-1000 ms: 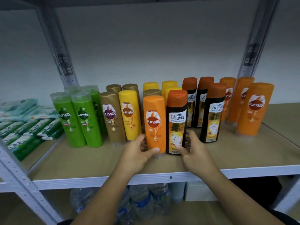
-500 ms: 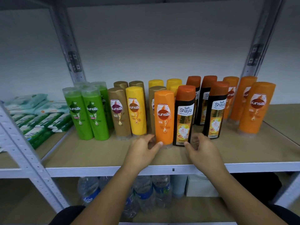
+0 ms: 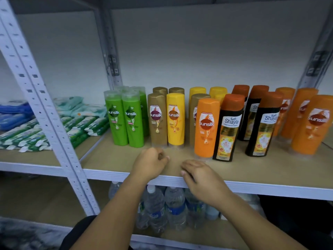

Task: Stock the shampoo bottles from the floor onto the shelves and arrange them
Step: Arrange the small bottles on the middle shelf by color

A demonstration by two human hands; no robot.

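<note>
Shampoo bottles stand in rows on the wooden shelf [image 3: 111,156]: green ones [image 3: 124,118], a brown one [image 3: 157,118], a yellow one [image 3: 175,118], an orange Sunsilk bottle [image 3: 207,127], black Shayla bottles [image 3: 228,129] and more orange ones [image 3: 310,123] at the right. My left hand [image 3: 150,164] hovers over the shelf's front, fingers loosely curled, holding nothing. My right hand [image 3: 200,175] lies near the shelf's front edge, fingers relaxed, empty. Both hands are apart from the bottles.
A white perforated upright [image 3: 45,109] divides this bay from the left one, which holds green and blue wipe packs [image 3: 79,123]. Water bottles [image 3: 162,208] stand on the shelf below. A white front rail [image 3: 270,188] edges the shelf.
Both hands have let go of the orange Sunsilk and black Shayla bottles and pulled back toward the shelf's front edge. The view has shifted left.
</note>
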